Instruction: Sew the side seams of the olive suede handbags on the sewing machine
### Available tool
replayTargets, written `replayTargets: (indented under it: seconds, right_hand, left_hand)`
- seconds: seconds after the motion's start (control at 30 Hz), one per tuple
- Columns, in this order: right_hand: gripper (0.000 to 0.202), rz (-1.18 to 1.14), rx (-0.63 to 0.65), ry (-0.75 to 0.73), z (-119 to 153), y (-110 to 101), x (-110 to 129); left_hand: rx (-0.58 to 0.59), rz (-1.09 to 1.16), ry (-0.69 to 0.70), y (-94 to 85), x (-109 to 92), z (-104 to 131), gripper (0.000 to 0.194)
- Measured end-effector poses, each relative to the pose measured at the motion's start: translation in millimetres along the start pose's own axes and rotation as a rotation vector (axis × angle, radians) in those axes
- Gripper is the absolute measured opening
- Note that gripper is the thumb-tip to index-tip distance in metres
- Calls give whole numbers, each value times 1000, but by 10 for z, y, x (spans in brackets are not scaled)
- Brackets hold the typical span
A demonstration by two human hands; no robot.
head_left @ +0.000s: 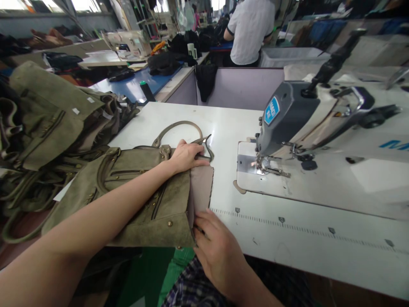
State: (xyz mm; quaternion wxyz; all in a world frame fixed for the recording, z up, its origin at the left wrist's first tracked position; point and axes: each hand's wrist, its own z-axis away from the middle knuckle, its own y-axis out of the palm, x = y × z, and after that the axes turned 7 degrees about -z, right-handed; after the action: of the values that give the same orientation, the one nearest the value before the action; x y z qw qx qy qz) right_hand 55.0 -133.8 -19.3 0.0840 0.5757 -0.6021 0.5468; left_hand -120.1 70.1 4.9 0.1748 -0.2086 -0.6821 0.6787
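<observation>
An olive green bag (172,192) lies on the white sewing table (230,123), its open side facing right and showing a pale lining (202,187). At the bag's upper right corner, my left hand (187,157) is closed on the edge, beside a loose strip with a pointed tip. Lower down, my right hand (215,243) pinches the bag's near right corner, thumb underneath and fingers on the lining. One rounded handle (179,124) lies on the table beyond the bag; my left forearm crosses over the bag's body.
To the right stands a sewing machine (287,115) with its needle plate (249,164). More olive bags (47,115) are heaped at the left. A green-topped thread cone (147,91) stands behind the table. Farther back is a person in a white shirt (251,32) near a grey bin (290,57).
</observation>
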Motion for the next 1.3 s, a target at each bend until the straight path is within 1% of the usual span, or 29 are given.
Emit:
replayTargets:
  seconds: [0.1,0.2,0.33,0.4,0.47,0.53,0.57,0.63,0.7,0.77,0.83,0.87,0.93,1.0,1.07,1.13,1.2,1.3]
  right_hand:
    - [28,45,-18,-93,-15,61,-77]
    - [31,24,34,-157,-22,61,-99]
    - [32,8,91,-218,2,-14,-62]
    - [31,28,95,-228,31,-83,-49]
    - [31,61,92,-256,57,-187,-71]
    - [34,96,109,-297,61,-343,-151]
    - [35,107,125,-310,49,-440,-216]
    - [36,118,147,-312,-3,-655,-388]
    - [34,128,155,-299,-84,-861,-590]
    - [32,183,169,-277,-166,-1010,-770]
    - [32,252,182,-242,-207,-1079,-883]
    - [32,278,185,-220,-200,-1088,-906]
    - [31,301,178,-189,-123,-1077,-889]
    - [33,279,152,-182,19,-1059,-813]
    - [34,206,114,-189,171,-1059,-717]
    - [34,136,94,-198,281,-1077,-636]
    - [32,108,91,-212,328,-1106,-586]
    - [28,114,39,-231,321,-1143,-563]
  left_hand:
    - [27,35,41,-31,15,7,39]
    - [67,80,75,-56,9,38,36]
    - [65,110,31,-37,-94,94,31]
    - [19,115,-11,-5,-189,127,28]
    - [-56,114,-42,34,-281,137,27]
    - [-159,89,13,75,-341,83,27]
    - [-203,67,70,94,-355,20,27]
    - [-256,25,180,128,-355,-185,29]
    - [-260,7,218,153,-345,-483,30]
    - [-243,9,229,166,-359,-825,28]
    - [-204,14,269,170,-419,-1139,25]
    - [-175,18,295,171,-466,-1259,23]
    - [-114,30,343,174,-585,-1394,20]
    - [-72,36,364,180,-721,-1377,22]
    - [-50,37,351,185,-849,-1252,25]
    - [-42,38,310,185,-957,-1094,26]
    - [-41,41,262,182,-1040,-974,26]
    - [-50,49,206,186,-1123,-916,23]
